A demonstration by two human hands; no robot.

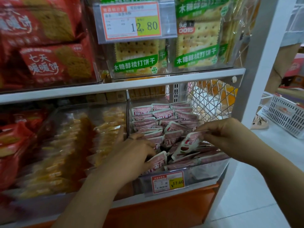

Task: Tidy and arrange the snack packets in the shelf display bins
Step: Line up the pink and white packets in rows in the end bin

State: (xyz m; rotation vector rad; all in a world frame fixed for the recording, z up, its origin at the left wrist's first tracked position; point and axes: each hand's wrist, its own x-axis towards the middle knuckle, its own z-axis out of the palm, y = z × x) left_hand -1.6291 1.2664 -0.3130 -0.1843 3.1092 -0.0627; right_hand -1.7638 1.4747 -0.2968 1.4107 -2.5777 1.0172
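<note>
Nearest, below both wrists, runs the orange base (pixel 164 211) of the shelving. Just above it a price tag (pixel 169 182) reading 17.60 hangs on the front wall of a clear bin (pixel 207 170).

The left hand (pixel 136 152) reaches down into the near left part of this bin, back of the hand up. Its fingers are buried among the pink packets (pixel 158 116), so I cannot tell whether they grip one or only press against them. The right hand (pixel 230 134) hovers over the bin's right side and pinches the top edge of one packet (pixel 189 145) between thumb and fingertips. The packet hangs tilted, its lower end touching those lying flat beneath. Beyond the hands, the other pink packets stand in rough rows toward the bin's back.

Left of the left hand, a neighbouring bin holds yellow packets (pixel 74 145) – blurred – and red packs (pixel 13 142) lie further left. Past the right hand, a white basket (pixel 286 116) sits on a ledge.

Behind the right hand stands a wire mesh panel (pixel 212 99). Above both hands, past the shelf rail (pixel 115 86), green-labelled cracker packets (pixel 197 46) fill a clear bin – a second price tag (pixel 131 22) in front reads 12.80 – with red biscuit packs (pixel 49 60) to their left.
</note>
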